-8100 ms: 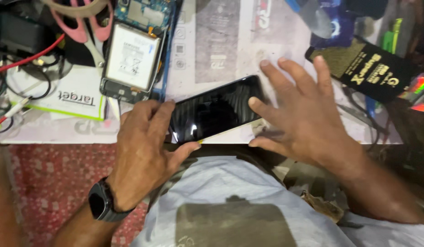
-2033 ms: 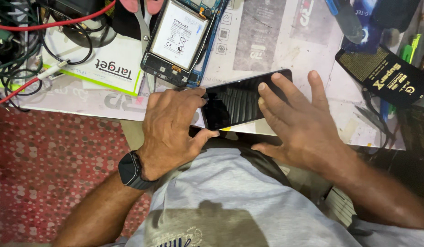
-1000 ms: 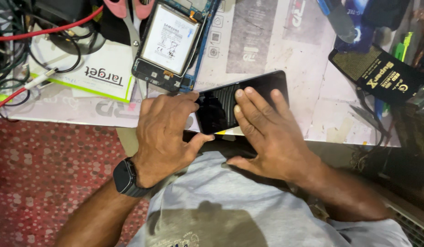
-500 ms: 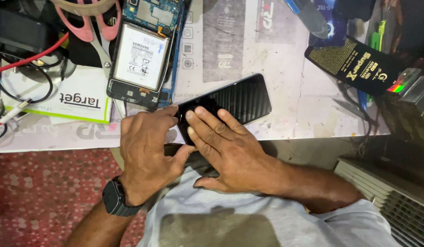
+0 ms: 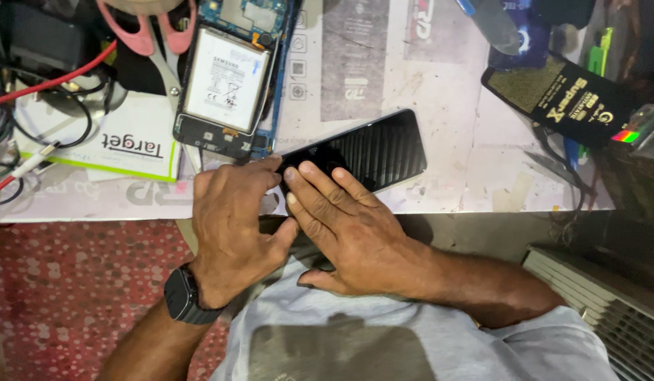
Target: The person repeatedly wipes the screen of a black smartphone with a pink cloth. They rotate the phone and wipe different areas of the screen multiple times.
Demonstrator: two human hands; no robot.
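Note:
A black phone [image 5: 373,149] lies screen-up near the front edge of the white paper-covered worktable [image 5: 447,141]. My left hand [image 5: 231,226], with a dark watch on its wrist, rests flat over the phone's left end, fingertips on its edge. My right hand [image 5: 344,226] lies across the phone's left half, fingers spread and pressing on the glass. Only the phone's right part shows. Neither hand lifts it.
An opened phone with bare battery [image 5: 228,85] lies behind my left hand. Pink-handled scissors [image 5: 147,32], red and black cables [image 5: 44,85] and a white booklet [image 5: 129,141] sit at the left. A black flat packet [image 5: 563,95] lies at the right. A red patterned floor [image 5: 73,296] is below.
My right hand has slid leftward over the phone's glass, from its right end to beside my left hand. The left hand has stayed on the phone's left end.

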